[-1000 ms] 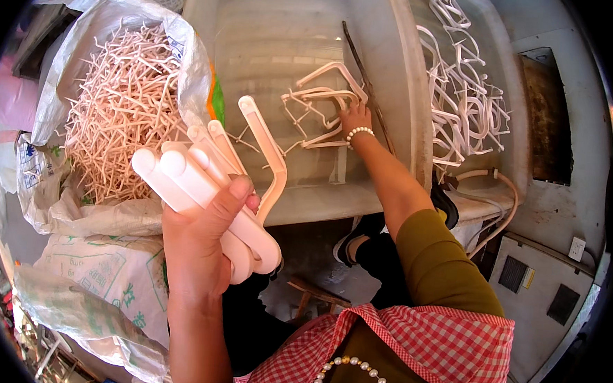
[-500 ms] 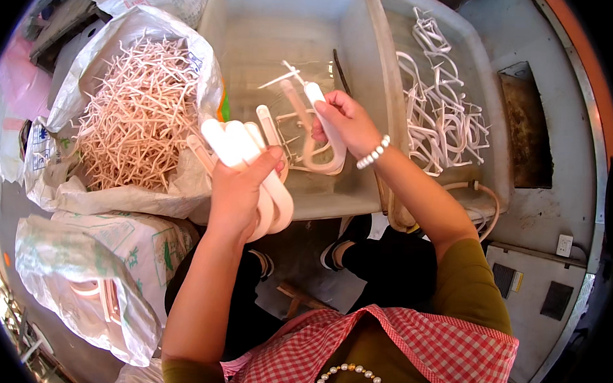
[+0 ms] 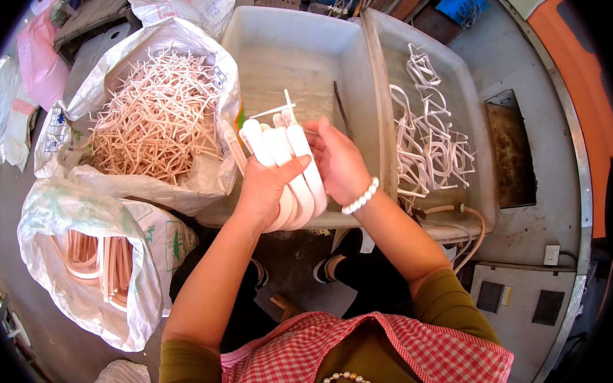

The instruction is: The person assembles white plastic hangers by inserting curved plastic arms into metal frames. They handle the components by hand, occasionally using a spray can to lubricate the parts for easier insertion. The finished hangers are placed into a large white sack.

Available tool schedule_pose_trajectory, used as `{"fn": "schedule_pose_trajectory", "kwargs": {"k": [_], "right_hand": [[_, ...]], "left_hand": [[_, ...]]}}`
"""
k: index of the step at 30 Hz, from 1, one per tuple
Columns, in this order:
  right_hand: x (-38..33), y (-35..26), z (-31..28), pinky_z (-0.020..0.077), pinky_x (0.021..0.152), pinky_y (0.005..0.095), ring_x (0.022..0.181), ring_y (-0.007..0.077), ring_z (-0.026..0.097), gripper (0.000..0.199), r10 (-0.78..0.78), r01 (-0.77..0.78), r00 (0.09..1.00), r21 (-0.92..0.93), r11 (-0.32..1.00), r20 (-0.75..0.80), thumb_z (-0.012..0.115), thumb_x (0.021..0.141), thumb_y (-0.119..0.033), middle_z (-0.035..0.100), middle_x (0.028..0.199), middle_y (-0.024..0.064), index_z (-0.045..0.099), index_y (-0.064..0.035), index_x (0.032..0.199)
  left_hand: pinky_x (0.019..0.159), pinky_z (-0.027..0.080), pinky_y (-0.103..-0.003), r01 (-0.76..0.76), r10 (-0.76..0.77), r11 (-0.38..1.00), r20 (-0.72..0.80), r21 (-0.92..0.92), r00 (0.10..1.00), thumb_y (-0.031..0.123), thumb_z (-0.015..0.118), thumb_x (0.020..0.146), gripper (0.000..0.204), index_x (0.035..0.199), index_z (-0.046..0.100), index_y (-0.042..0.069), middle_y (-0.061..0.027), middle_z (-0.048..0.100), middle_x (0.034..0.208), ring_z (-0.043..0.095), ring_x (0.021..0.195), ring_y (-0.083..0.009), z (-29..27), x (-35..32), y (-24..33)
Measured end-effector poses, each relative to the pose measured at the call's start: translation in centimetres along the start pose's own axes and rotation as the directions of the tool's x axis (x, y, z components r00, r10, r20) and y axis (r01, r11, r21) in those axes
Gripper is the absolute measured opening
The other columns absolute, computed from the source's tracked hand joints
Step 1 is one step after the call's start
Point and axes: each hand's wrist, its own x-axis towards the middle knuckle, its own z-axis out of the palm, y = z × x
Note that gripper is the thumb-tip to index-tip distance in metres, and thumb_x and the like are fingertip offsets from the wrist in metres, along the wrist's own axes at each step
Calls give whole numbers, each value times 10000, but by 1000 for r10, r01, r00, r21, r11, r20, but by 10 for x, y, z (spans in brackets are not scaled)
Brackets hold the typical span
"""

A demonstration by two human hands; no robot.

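Note:
My left hand (image 3: 259,192) is closed round a stack of white U-shaped plastic pieces (image 3: 281,152), its thumb lying across their front. Against the stack's right side, my right hand (image 3: 342,167) curls round the rightmost U-shaped piece (image 3: 309,167); some of its fingertips are hidden behind the pieces. A thin cross-shaped plastic sprue (image 3: 272,111) sticks up above the stack's top end. Both hands are over the near part of a pale plastic tub (image 3: 296,52).
On the left stands a white woven sack (image 3: 137,51) heaped with thin sprues (image 3: 154,118). Nearer, another sack (image 3: 143,273) holds long U-shaped pieces (image 3: 112,268). A second tub (image 3: 474,96) at right contains tangled white pieces (image 3: 437,153). A hose (image 3: 486,235) hangs by its near corner.
My right hand has brought its U-shaped piece left and down against the stack in my left hand. The view has shifted, showing more of the area beyond the tubs.

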Motion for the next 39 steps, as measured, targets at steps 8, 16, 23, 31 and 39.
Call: {"fn": "schedule_pose_trajectory", "kwargs": {"k": [8, 16, 23, 31, 39], "right_hand": [[45, -34, -5, 497, 824, 338, 769, 193, 599, 279, -217, 196, 964, 139, 971, 155, 514, 959, -229, 616, 847, 53, 527, -53, 1175], [0, 16, 27, 440, 693, 359, 746, 277, 551, 222, -647, 771, 356, -603, -204, 674, 636, 772, -28, 576, 808, 91, 612, -58, 991], [2, 8, 31, 473, 718, 329, 786, 213, 592, 201, -644, 742, 626, -588, 321, 439, 598, 868, -86, 599, 824, 63, 548, -52, 1061], [12, -9, 2, 506, 802, 334, 830, 212, 618, 137, -436, 440, 898, 116, 890, -61, 493, 974, -188, 616, 908, 84, 527, -56, 973], [-34, 14, 28, 492, 593, 344, 708, 225, 620, 83, -586, 616, 424, -694, -372, 690, 588, 853, -118, 644, 825, 101, 650, -69, 880]], "left_hand": [[755, 504, -295, -9, 15, 994, -54, 105, 998, -1, 688, 810, 285, 1069, 571, 22, -53, 622, 986, 609, 871, -152, 8, 1, 4], [742, 490, -304, 100, -14, 888, -192, 448, 981, 99, 601, 878, 207, 1060, 587, 2, -65, 636, 980, 602, 889, -146, -6, 3, -5], [780, 483, -296, 58, -11, 949, -151, 310, 988, 63, 622, 864, 276, 1126, 557, 8, -60, 617, 1045, 584, 946, -140, -7, 4, 3], [788, 482, -281, -3, 23, 991, -147, 135, 989, -28, 644, 826, 313, 1122, 554, 22, -37, 598, 1034, 578, 936, -134, -2, 13, 13], [846, 475, -276, 111, -62, 896, -127, 430, 990, 12, 616, 850, 384, 1221, 516, 23, -71, 589, 1124, 580, 1002, -170, -18, 4, -15]]}}
